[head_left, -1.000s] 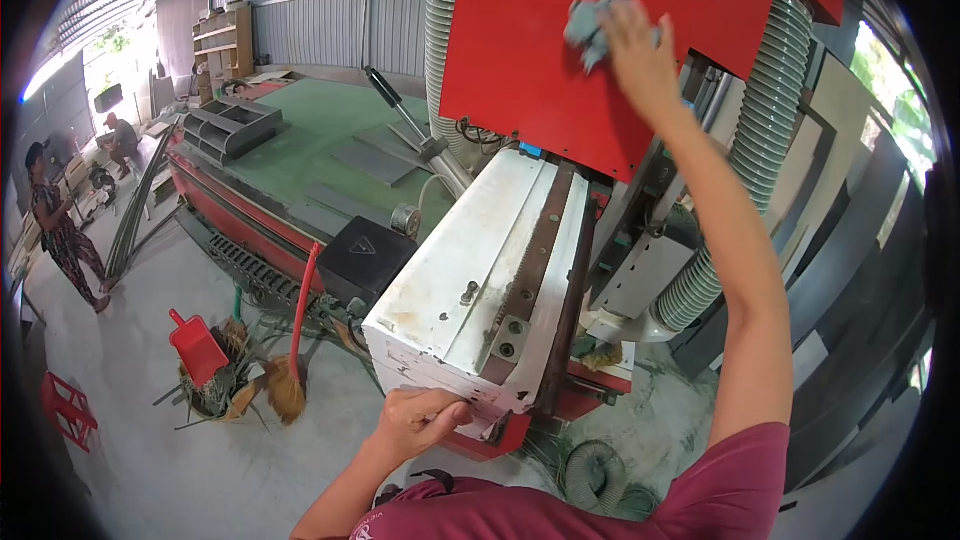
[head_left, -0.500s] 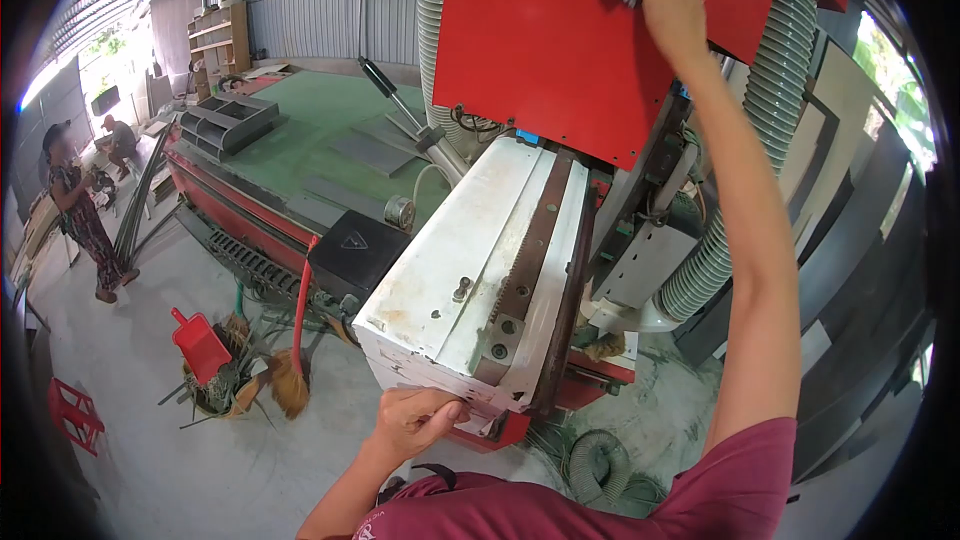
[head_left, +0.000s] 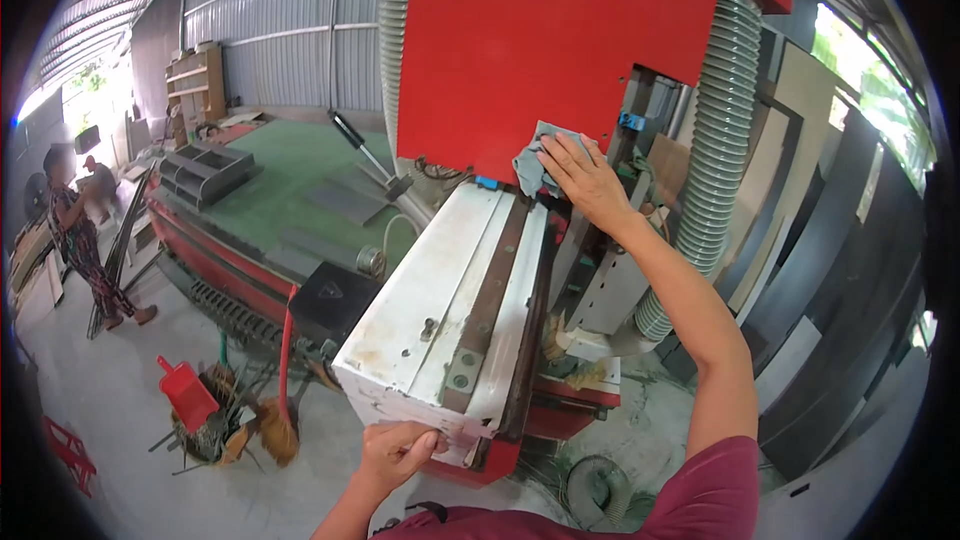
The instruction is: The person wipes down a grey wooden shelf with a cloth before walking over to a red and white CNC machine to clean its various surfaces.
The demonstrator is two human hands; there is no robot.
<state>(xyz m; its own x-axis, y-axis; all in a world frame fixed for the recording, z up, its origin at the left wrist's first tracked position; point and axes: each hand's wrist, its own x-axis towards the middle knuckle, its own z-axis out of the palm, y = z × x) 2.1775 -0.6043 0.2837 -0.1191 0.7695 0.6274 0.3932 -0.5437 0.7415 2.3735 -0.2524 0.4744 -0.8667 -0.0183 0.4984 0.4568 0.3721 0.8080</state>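
My right hand (head_left: 583, 180) presses a grey-blue cloth (head_left: 530, 168) against the lower part of a large red machine panel (head_left: 540, 40). Its fingers lie over the cloth, holding it to the surface. Down at the near end of the white machine beam (head_left: 415, 280), my left hand (head_left: 398, 455) grips the beam's front edge with curled fingers. A brown toothed rail (head_left: 490, 290) runs along the top of the beam towards the red panel.
A green machine bed (head_left: 300, 155) stretches out at left. Ribbed hoses (head_left: 722, 110) flank the panel. A red dustpan (head_left: 188, 393) and a broom (head_left: 279, 430) stand on the floor at left. Dark boards (head_left: 840, 280) lean at right. Another person (head_left: 85, 230) stands far left.
My right hand has brought the cloth down from the top of the red panel to its lower edge. My left hand stays on the beam's end. The view has shifted slightly.
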